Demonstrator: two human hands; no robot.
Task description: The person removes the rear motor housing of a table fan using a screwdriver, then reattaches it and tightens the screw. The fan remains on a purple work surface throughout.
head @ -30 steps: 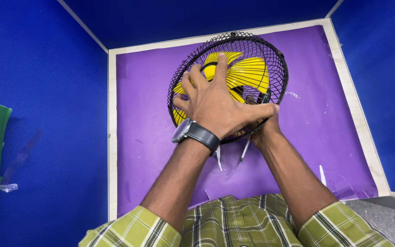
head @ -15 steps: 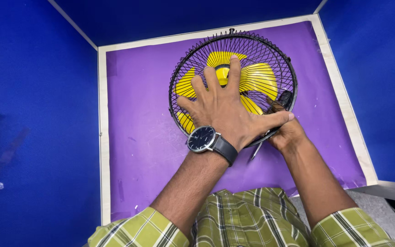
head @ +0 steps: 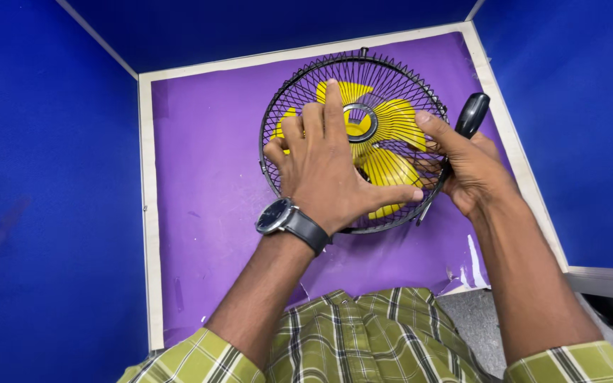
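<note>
a small fan (head: 363, 142) lies face up on the purple worktop (head: 207, 191), toward its far right part. its black wire guard (head: 289, 117) forms a round cage, and yellow blades (head: 391, 124) show through the wires around a grey hub ring (head: 360, 122) at the centre.

the left hand (head: 331, 174) lies flat on top of the guard, palm down, fingers spread and pointing away from the body; the fingertips reach as far as the hub ring, and the thumb stretches out to the right across the lower wires. it presses on the cage rather than gripping it, so it is open and resting on the fan. a dark wristwatch (head: 278, 216) with a black strap sits on that wrist.

the right hand (head: 470, 167) is at the guard's right rim, closed around a tool with a black handle (head: 472, 113) that sticks up past the fingers toward the far edge. the thumb lies against the wires at the rim. the tool's working end is hidden behind the hand and the cage, so i cannot tell what kind of tool it is.

the two hands are close together, both on the fan. the worktop has a pale wooden border (head: 147, 213) and blue walls (head: 44, 177) around it. green plaid sleeves (head: 200, 362) show at the bottom.
</note>
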